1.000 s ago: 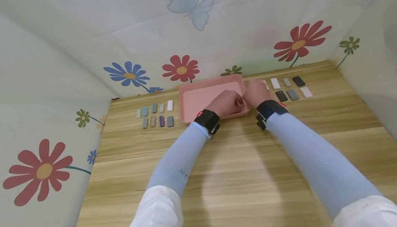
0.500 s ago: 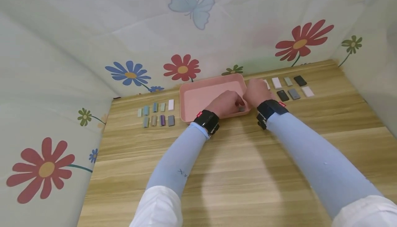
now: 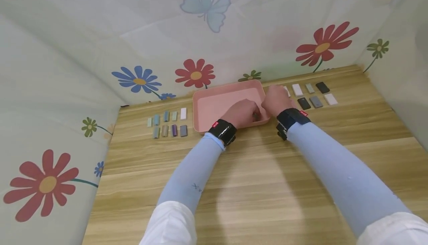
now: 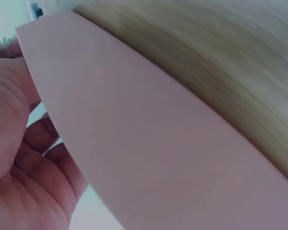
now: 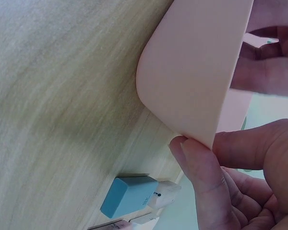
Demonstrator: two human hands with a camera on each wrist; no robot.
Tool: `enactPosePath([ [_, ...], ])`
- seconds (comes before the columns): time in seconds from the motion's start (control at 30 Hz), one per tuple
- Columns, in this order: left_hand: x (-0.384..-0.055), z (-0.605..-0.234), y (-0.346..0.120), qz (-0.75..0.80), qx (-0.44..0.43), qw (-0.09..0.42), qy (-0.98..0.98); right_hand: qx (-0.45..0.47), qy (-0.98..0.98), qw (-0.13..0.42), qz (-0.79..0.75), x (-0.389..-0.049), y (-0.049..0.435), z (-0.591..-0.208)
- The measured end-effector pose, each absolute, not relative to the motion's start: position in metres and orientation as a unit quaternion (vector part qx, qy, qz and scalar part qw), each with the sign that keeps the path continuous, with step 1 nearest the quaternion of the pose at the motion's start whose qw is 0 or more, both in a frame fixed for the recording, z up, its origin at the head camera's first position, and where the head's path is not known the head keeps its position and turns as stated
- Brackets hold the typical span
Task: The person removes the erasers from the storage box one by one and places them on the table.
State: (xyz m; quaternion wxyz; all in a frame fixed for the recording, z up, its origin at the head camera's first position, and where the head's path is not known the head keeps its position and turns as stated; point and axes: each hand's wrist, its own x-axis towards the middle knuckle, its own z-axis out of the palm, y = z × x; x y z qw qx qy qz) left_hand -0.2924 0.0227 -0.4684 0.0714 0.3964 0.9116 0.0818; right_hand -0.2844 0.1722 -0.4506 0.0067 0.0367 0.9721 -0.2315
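Note:
A shallow pink tray (image 3: 214, 105) stands at the back of the wooden table. My left hand (image 3: 243, 112) reaches over its front wall at the right end, fingers curled inside. A small dark greyish piece (image 3: 256, 116) shows at those fingertips, mostly hidden; its kind is unclear. In the left wrist view the tray wall (image 4: 129, 110) covers the fingertips of the left hand (image 4: 33, 163). My right hand (image 3: 276, 100) pinches the tray's right rim near a corner. In the right wrist view, thumb and forefinger of the right hand (image 5: 230, 177) sit on opposite sides of that rim.
Several small blocks, eraser-like, lie in two rows left of the tray, among them a white block (image 3: 183, 113) and a purple block (image 3: 174, 130). More lie to the right, including a black block (image 3: 322, 87). A blue block (image 5: 129, 195) lies near my right hand. A flowered cloth (image 3: 234, 51) rises behind.
My left fingers have shifted slightly at the tray's right end, and the greyish piece there shows differently between them. The right hand keeps its pinch on the rim.

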Motion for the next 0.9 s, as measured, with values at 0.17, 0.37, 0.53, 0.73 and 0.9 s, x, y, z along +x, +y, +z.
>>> enactPosePath([
  [0.17,-0.295,-0.461,0.001,0.081,0.365,0.063,0.925,0.033,0.974,0.01,-0.223,-0.288,0.171,-0.453],
  [0.37,-0.297,-0.434,-0.052,0.157,0.291,0.051,0.942,0.04,0.972,0.017,-0.229,-0.289,0.171,-0.454],
  [0.53,-0.296,-0.41,-0.121,0.225,0.184,-0.004,0.957,0.04,0.974,0.018,-0.224,-0.288,0.17,-0.452],
  [0.73,-0.285,-0.405,-0.208,0.271,0.061,-0.082,0.957,0.041,0.972,0.022,-0.232,-0.288,0.168,-0.453],
  [0.9,-0.266,-0.416,-0.265,0.291,-0.011,-0.099,0.951,0.041,0.971,0.028,-0.235,-0.288,0.168,-0.452],
])
